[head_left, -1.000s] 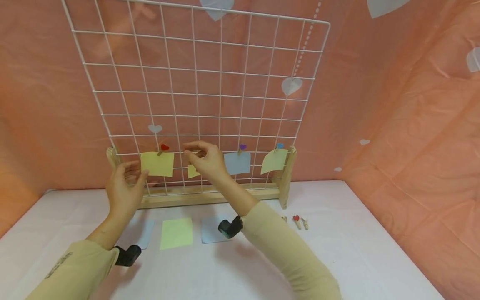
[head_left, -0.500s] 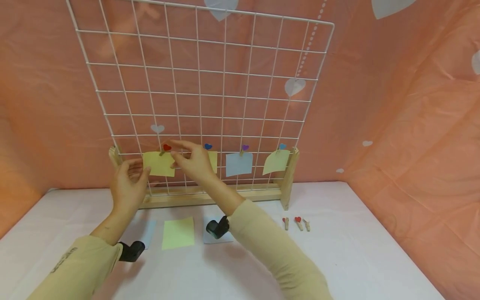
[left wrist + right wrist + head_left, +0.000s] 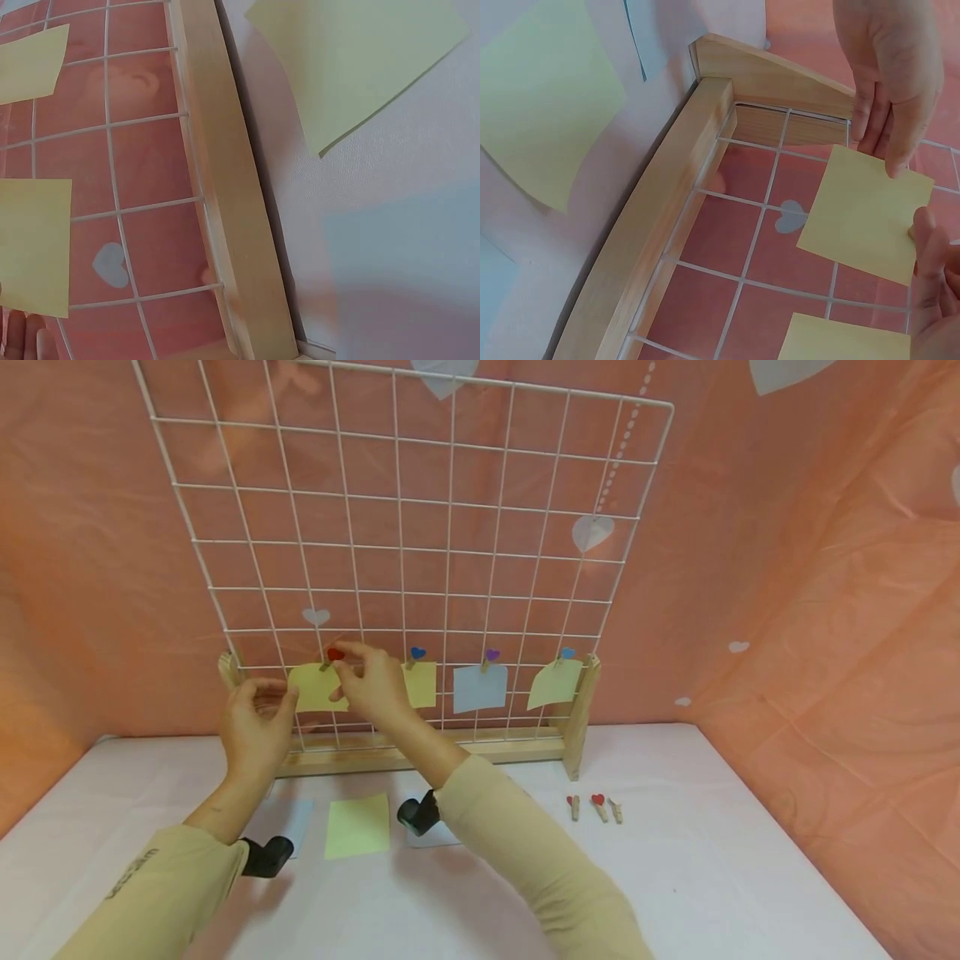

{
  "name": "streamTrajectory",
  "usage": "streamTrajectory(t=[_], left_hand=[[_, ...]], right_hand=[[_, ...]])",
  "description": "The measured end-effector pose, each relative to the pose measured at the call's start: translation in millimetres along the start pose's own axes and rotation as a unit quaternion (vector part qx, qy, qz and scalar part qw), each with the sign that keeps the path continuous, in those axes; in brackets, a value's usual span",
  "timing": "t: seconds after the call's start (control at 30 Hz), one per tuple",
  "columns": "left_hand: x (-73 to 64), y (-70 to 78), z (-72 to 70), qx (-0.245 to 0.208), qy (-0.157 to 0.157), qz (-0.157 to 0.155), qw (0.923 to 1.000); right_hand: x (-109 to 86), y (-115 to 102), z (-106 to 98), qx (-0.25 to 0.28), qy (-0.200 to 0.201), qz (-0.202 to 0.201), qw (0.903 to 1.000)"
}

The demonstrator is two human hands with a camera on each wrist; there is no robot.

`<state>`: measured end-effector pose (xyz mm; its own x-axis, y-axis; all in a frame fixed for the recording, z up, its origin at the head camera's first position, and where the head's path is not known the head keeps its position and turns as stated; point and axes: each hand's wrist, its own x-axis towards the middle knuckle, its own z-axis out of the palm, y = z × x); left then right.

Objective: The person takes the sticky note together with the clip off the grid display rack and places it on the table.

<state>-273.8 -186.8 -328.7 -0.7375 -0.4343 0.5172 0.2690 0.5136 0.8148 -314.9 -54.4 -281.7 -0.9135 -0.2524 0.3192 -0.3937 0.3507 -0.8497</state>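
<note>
A yellow sticky note point(image 3: 309, 691) hangs at the lower left of the white wire grid point(image 3: 423, 550), under a clothespin with a red heart point(image 3: 335, 654). My left hand point(image 3: 257, 727) pinches the note's left edge, thumb in front and other fingers behind, as the right wrist view shows. At the note's top edge, the thumb and forefinger of my right hand point(image 3: 378, 689) close around the clothespin, covering part of it. Beside it, another yellow note point(image 3: 422, 685) hangs from a blue-heart clothespin point(image 3: 417, 652), partly behind my right hand.
A blue note point(image 3: 480, 688) and a pale green note point(image 3: 555, 685) hang further right. On the white table point(image 3: 720, 860) lie a green note point(image 3: 357, 827), two blue notes partly covered by my arms, and small clothespins point(image 3: 600, 807). A wooden base point(image 3: 517, 750) supports the grid.
My right hand has moved left, from the second yellow note to the red-heart clothespin on the first, uncovering the blue heart. My left hand stays at the first note's left edge.
</note>
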Motion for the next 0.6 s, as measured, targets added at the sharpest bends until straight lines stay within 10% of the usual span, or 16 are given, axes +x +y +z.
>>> streamTrajectory(t=[0.6], left_hand=[[-0.1,-4.5,1.4,-0.026,-0.031,-0.017,0.9991]], right_hand=[[6.5,0.2,6.7,-0.058,0.077,-0.018,0.9952]])
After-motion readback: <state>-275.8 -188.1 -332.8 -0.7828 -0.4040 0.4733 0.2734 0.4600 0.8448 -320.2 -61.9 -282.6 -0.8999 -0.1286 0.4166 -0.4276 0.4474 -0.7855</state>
